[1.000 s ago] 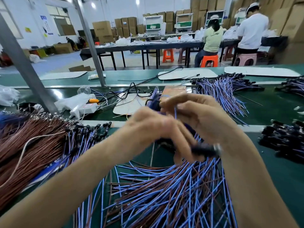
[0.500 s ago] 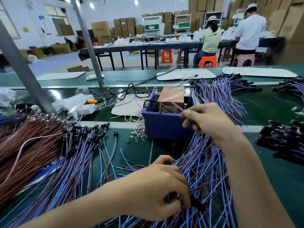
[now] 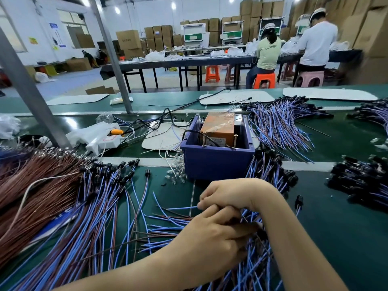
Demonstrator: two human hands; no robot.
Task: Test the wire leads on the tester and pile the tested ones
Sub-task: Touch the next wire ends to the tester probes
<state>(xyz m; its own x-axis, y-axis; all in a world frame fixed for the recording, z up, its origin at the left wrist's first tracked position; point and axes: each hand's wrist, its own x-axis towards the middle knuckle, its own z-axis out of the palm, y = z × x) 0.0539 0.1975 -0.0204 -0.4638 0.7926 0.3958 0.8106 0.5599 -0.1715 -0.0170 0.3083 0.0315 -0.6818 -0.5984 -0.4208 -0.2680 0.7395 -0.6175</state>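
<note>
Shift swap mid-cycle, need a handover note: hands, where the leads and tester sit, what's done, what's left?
Left hand: fingers curled round leads of the near pile, by a dark connector end.
Right hand: just beyond it, fingers curled, pinching a blue lead.
Tester: orange box in the blue bin; no lead is held to its two upright screws.
Other leads: left spread, and far heap behind the bin at right.
Done: cannot tell which heap is tested.
Left: bring the pinched lead to the screws, test it, pile it; many leads likely remain.
</note>
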